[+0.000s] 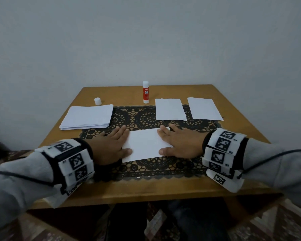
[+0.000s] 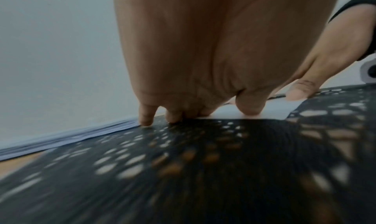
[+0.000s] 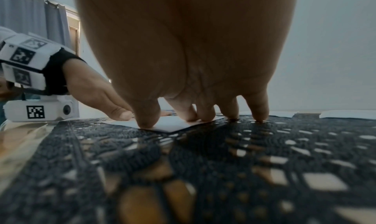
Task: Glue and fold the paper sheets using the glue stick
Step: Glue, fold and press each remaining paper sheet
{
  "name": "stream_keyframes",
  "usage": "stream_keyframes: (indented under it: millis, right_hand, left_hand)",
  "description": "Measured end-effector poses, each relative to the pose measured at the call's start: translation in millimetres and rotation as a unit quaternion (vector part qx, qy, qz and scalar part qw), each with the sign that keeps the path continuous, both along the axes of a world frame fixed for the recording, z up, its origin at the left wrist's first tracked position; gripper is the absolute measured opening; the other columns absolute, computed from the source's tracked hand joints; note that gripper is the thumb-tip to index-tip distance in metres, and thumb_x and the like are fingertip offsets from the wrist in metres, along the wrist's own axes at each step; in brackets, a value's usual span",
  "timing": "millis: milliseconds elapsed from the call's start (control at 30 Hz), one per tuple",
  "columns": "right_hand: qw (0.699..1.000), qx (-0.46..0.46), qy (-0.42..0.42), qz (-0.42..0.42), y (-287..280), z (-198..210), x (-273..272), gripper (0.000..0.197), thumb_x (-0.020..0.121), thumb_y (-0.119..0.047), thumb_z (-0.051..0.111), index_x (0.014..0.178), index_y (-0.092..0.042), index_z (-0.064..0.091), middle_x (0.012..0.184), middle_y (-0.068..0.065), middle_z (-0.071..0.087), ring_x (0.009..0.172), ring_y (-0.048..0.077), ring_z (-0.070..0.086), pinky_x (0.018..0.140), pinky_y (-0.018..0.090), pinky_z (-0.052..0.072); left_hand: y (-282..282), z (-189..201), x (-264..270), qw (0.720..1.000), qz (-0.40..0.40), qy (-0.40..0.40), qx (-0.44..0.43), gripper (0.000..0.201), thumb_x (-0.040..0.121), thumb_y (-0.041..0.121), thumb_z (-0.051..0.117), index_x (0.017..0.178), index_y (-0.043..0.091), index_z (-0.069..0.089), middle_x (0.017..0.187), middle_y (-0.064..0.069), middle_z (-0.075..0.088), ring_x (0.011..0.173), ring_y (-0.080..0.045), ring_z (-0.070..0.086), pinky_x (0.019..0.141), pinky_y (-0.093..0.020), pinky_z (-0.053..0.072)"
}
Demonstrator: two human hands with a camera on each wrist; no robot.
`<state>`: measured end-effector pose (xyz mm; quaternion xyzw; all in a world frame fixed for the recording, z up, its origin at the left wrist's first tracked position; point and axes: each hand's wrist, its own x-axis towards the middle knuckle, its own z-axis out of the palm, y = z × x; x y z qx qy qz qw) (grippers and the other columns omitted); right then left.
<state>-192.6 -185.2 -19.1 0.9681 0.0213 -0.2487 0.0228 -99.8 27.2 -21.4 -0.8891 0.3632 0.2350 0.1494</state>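
Observation:
A folded white sheet (image 1: pixel 145 145) lies on the black lace mat (image 1: pixel 146 169) in front of me. My left hand (image 1: pixel 111 145) lies flat on its left edge, fingers straight, thumb on the paper. My right hand (image 1: pixel 178 142) presses flat on its right edge. In the right wrist view the fingertips (image 3: pixel 145 123) bear down on the paper (image 3: pixel 173 124); in the left wrist view the thumb (image 2: pixel 249 106) rests on the sheet (image 2: pixel 270 111). The red glue stick (image 1: pixel 145 93) stands uncapped at the back of the table, and its white cap (image 1: pixel 97 101) sits apart to the left.
A stack of white sheets (image 1: pixel 87 117) lies at the back left of the wooden table (image 1: pixel 146 190). Two folded papers (image 1: pixel 169 109) (image 1: pixel 204 108) lie at the back right. A plain wall rises behind the table.

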Motion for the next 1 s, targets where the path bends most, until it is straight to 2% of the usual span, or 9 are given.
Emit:
stream_keyframes:
  millis: [167,300,433,600,800,933,1000]
  right_hand:
    - [1.000,0.000,0.000,0.003,23.4,1.1,-0.2,0.074,0.102,-0.052,0.024,0.153,-0.010,-0.010,0.161,0.007,-0.017,0.148,0.027,-0.015,0.121,0.046,0.002]
    - [0.999,0.024,0.004,0.023,52.2,-0.7,13.8,0.072,0.103,-0.047,0.025,0.153,-0.010,-0.010,0.160,0.007,-0.018,0.148,0.028,-0.013,0.121,0.045,0.005]
    - [1.000,0.012,-0.004,0.029,62.1,-0.5,30.1,0.073,0.102,-0.050,0.025,0.154,-0.011,-0.008,0.161,0.004,-0.016,0.149,0.028,-0.010,0.120,0.046,0.009]
    - [1.000,0.013,0.001,0.026,41.9,-0.6,22.4,0.077,0.100,-0.054,0.026,0.153,-0.013,-0.011,0.160,0.001,-0.019,0.148,0.025,-0.012,0.120,0.049,0.008]
    - [1.000,0.007,0.005,-0.019,-1.3,-1.8,2.9,0.077,0.099,-0.057,0.023,0.153,-0.015,-0.014,0.160,0.001,-0.021,0.148,0.024,-0.015,0.120,0.049,0.007]
    - [1.000,0.007,0.000,-0.023,-4.6,-4.9,0.1,0.077,0.100,-0.056,0.023,0.153,-0.014,-0.013,0.160,0.003,-0.021,0.148,0.024,-0.017,0.121,0.048,0.006]
    - [1.000,0.007,0.001,-0.020,-4.1,-5.2,1.7,0.077,0.100,-0.056,0.024,0.153,-0.014,-0.013,0.160,0.003,-0.020,0.148,0.024,-0.016,0.121,0.048,0.006]
  left_hand:
    - [9.4,-3.2,-5.3,1.000,0.001,-0.005,-0.004,0.074,0.098,0.055,0.014,0.149,0.015,-0.021,0.155,-0.001,-0.028,0.145,-0.015,-0.019,0.119,-0.046,0.001]
    - [8.0,-5.1,-4.3,1.000,0.001,-0.003,0.001,0.074,0.098,0.056,0.015,0.148,0.016,-0.022,0.155,-0.001,-0.028,0.145,-0.015,-0.020,0.119,-0.046,0.000]
    - [8.0,-3.9,-3.0,1.000,0.004,0.001,0.002,0.075,0.098,0.056,0.016,0.148,0.016,-0.022,0.155,-0.001,-0.029,0.145,-0.015,-0.020,0.119,-0.047,0.001]
    - [9.1,-4.4,-2.6,1.000,0.002,0.005,-0.005,0.075,0.098,0.056,0.017,0.148,0.016,-0.022,0.155,0.000,-0.029,0.144,-0.014,-0.020,0.119,-0.047,0.001]
    - [5.6,-0.8,-5.3,1.000,0.014,0.008,-0.005,0.073,0.100,0.052,0.019,0.149,0.014,-0.020,0.155,-0.002,-0.027,0.145,-0.016,-0.019,0.120,-0.046,0.002]
    - [-8.2,3.4,-12.9,0.999,0.026,0.019,-0.019,0.072,0.102,0.045,0.023,0.150,0.008,-0.016,0.156,-0.009,-0.024,0.146,-0.021,-0.017,0.120,-0.043,0.002]
    - [-19.5,2.7,-25.6,0.999,-0.012,0.011,-0.028,0.073,0.102,0.045,0.023,0.149,0.006,-0.016,0.155,-0.012,-0.024,0.145,-0.024,-0.017,0.120,-0.043,0.000]
